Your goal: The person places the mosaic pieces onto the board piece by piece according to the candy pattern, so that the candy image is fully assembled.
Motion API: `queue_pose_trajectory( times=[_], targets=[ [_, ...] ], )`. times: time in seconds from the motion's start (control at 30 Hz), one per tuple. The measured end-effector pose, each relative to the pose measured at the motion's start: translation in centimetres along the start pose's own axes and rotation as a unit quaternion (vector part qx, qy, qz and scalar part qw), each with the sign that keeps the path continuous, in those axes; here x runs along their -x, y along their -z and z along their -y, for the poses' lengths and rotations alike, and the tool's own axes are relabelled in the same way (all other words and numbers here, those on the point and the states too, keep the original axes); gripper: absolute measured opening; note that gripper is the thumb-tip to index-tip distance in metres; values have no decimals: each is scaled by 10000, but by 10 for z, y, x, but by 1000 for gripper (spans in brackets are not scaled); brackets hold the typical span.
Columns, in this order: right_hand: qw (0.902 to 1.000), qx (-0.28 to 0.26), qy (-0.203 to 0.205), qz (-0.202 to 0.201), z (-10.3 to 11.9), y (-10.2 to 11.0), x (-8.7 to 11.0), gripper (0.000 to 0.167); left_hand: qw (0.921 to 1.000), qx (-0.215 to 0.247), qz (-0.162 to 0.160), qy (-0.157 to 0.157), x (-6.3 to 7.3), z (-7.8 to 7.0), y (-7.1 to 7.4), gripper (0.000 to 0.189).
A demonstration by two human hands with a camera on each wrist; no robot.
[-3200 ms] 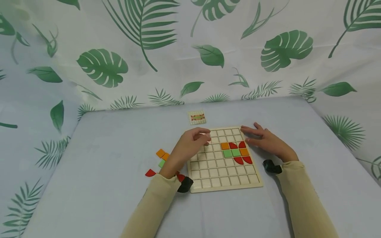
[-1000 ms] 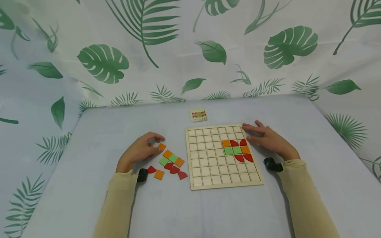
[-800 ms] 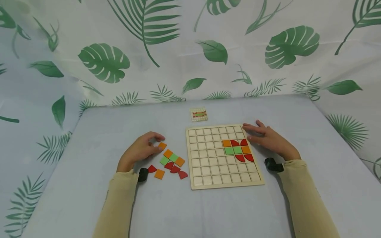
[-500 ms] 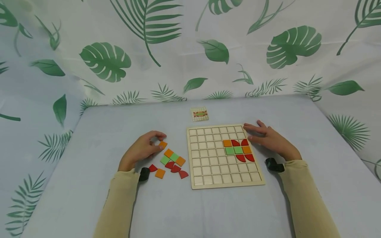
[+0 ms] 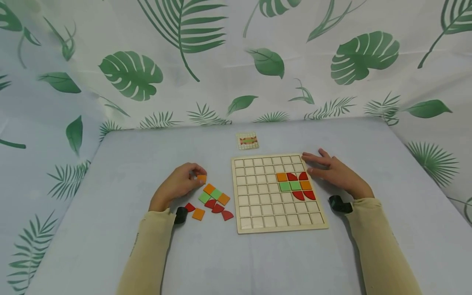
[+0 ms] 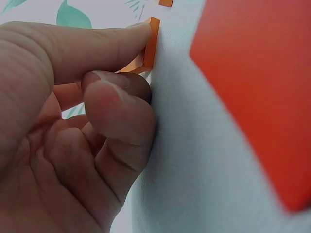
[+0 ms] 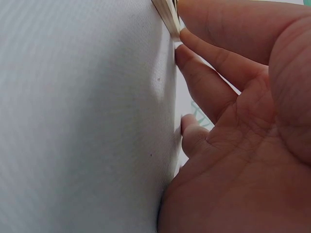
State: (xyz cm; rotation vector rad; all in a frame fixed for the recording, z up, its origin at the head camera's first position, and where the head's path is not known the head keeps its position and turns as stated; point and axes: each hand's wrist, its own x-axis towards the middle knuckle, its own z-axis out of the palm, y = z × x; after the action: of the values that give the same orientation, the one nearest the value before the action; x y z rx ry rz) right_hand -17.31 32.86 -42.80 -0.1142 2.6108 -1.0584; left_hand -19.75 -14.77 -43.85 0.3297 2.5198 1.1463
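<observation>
My left hand (image 5: 178,181) pinches an orange square tile (image 5: 201,178) between thumb and fingers, left of the board. In the left wrist view the tile (image 6: 151,44) is tilted up on edge at the thumb tip. My right hand (image 5: 337,174) lies with its fingers spread, thumb and fingertips at the right edge of the wooden grid board (image 5: 258,213). In the right wrist view the fingers touch the board's edge (image 7: 167,19). On the board's right side sit orange squares, two green squares (image 5: 285,186) and several red quarter-round tiles (image 5: 298,195).
Loose tiles lie between the left hand and the board: orange squares (image 5: 198,214), green squares (image 5: 205,197) and red quarter-rounds (image 5: 227,215). A small pattern card (image 5: 247,141) lies behind the board. A leaf-print cloth (image 5: 206,82) hangs at the back and sides.
My left hand has gone from over the board to the loose tiles, and its fingers have closed on an orange square, tipping it up. The right hand has stayed at the board's edge.
</observation>
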Motion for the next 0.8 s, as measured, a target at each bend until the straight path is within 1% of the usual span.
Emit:
queue_pose_trajectory(
  times=[0.07, 0.13, 0.23, 0.37, 0.57, 0.7, 0.8],
  targets=[
    [10000, 2, 20, -3, 0, 0, 0, 64, 10000, -13, -7, 31, 0, 0, 0, 24],
    [10000, 0, 25, -5, -1, 0, 0, 63, 9999, 76, 12, 75, 0, 1, 1, 24],
    [10000, 6, 5, -12, -2, 0, 0, 63, 9987, 438, 30, 260, 0, 3, 2, 23],
    [10000, 17, -12, -20, -2, 0, 0, 63, 9942, 972, 1, 451, 0, 9, 5, 22],
    [10000, -2, 22, -14, -1, 0, 1, 63, 9880, 1496, -191, 317, -1, 12, 8, 23],
    [10000, -29, 2, -1, 1, 0, 1, 64, 9866, 1559, -294, 367, -2, 10, 8, 24],
    [10000, -30, -64, 8, 1, 1, 0, 64, 9857, 1613, -282, 397, -2, 6, 8, 25]
  ],
)
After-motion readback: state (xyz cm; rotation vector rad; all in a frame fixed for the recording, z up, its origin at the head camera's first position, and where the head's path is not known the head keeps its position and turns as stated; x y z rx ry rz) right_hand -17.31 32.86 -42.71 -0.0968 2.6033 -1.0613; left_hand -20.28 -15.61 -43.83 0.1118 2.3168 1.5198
